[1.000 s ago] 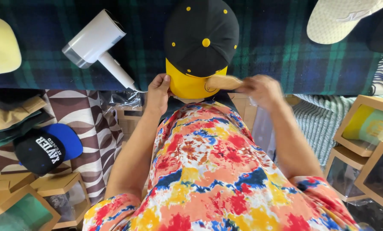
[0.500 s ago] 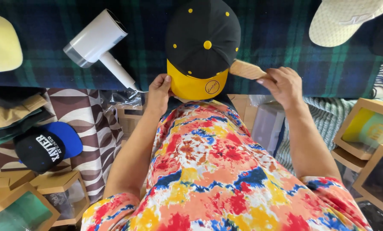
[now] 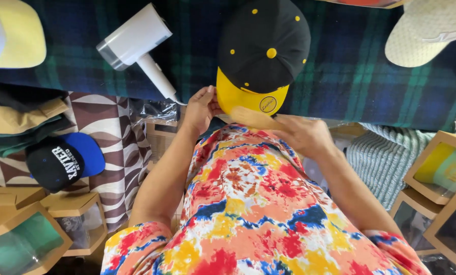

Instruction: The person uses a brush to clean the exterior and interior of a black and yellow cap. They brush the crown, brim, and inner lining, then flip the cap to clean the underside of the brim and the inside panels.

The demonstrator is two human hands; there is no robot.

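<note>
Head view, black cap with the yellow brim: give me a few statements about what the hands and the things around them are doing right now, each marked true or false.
1. The left hand touches the yellow brim of the black cap. True.
2. The right hand holds a tan wooden-looking piece just below the brim. True.
3. The black cap lies on a plain white sheet. False: it lies on a dark blue-green plaid cloth.
4. The white handheld appliance lies to the cap's left, untouched. True.
5. The black-and-blue cap is in the right hand. False: it lies off to the left, apart from both hands.
</note>
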